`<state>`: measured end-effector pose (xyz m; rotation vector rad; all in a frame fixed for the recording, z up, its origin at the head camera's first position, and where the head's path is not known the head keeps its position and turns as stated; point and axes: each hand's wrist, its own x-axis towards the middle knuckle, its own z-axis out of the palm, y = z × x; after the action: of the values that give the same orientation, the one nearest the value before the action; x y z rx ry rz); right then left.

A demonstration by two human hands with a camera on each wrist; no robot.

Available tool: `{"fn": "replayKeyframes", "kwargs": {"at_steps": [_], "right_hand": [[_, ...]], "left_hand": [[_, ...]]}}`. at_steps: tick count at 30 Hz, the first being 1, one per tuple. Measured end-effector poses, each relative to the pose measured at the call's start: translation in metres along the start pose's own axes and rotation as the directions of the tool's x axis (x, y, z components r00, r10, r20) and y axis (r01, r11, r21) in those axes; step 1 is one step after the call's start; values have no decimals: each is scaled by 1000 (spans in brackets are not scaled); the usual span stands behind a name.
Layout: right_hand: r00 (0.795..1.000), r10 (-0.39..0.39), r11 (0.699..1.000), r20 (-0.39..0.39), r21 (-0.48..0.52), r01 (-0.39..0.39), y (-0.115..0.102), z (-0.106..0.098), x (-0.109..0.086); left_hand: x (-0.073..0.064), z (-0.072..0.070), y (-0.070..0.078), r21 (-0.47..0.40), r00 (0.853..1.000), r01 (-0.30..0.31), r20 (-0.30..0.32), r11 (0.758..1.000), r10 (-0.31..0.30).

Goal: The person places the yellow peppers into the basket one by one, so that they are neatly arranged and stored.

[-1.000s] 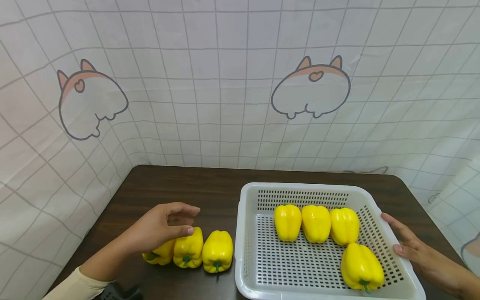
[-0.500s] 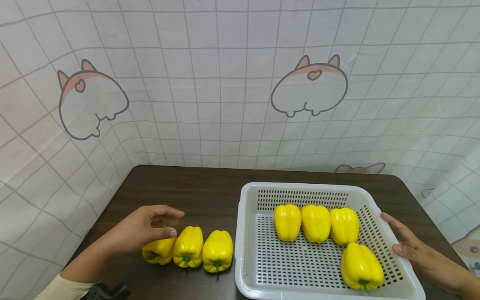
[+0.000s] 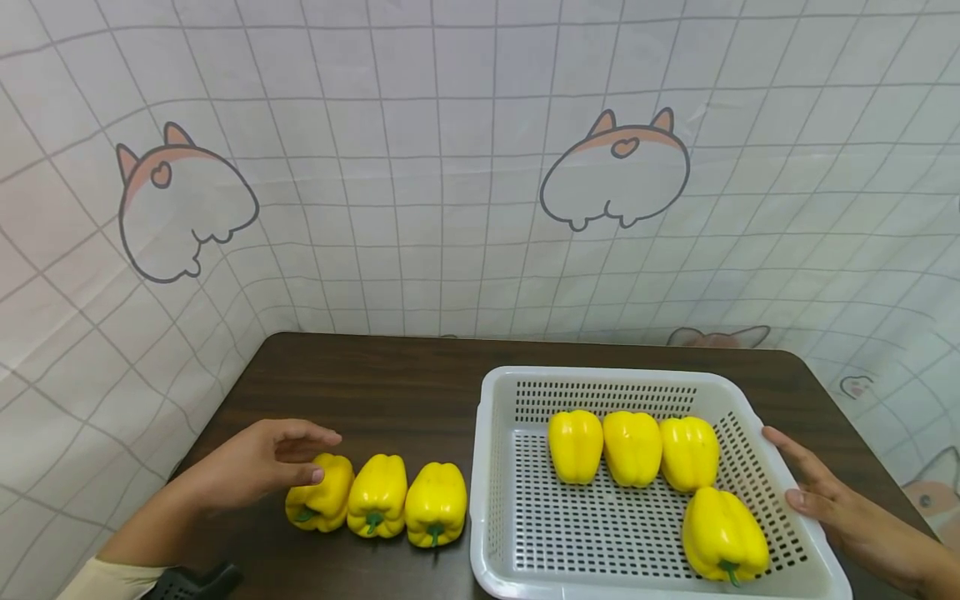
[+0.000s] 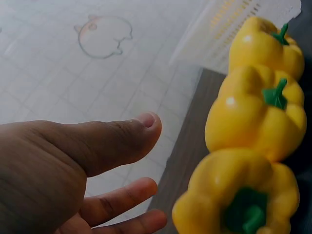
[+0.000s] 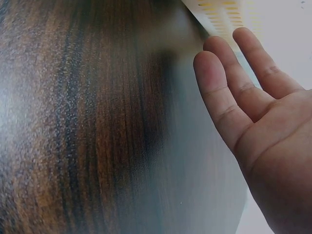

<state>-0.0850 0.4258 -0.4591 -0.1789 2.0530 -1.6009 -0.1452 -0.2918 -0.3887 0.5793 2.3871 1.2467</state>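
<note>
On the table (image 3: 375,375), three peppers (image 3: 377,496) form a row left of the basket (image 3: 486,483). Inside it, three further peppers (image 3: 632,448) form a rear row; a fourth pepper (image 3: 724,533) lies before the rightmost. Left hand (image 3: 255,467): at the table row's left end. Right hand (image 3: 828,500): at the basket's right side.

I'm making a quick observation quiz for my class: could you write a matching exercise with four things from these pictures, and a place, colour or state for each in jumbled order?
Column one
1. Left hand
2. Right hand
3. Perforated basket
4. Tabletop

Column two
A. At the right side of the basket
B. Dark brown
C. By the leftmost yellow pepper
D. Has four yellow peppers inside

Right pairs: 1-C, 2-A, 3-D, 4-B
</note>
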Motion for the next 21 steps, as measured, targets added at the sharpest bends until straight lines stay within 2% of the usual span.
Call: {"fn": "replayKeyframes", "kwargs": {"at_steps": [4, 9, 21], "right_hand": [[1000, -8, 1000, 16, 24, 8, 1, -1, -1], [999, -26, 997, 38, 67, 24, 1, -1, -2], [1000, -17, 1000, 9, 21, 17, 0, 1, -1]], "left_hand": [[-2, -2, -7, -22, 1000, 25, 1, 999, -25], [-3, -4, -14, -35, 999, 27, 22, 999, -26], [-1, -4, -31, -118, 990, 90, 120, 989, -76]]}}
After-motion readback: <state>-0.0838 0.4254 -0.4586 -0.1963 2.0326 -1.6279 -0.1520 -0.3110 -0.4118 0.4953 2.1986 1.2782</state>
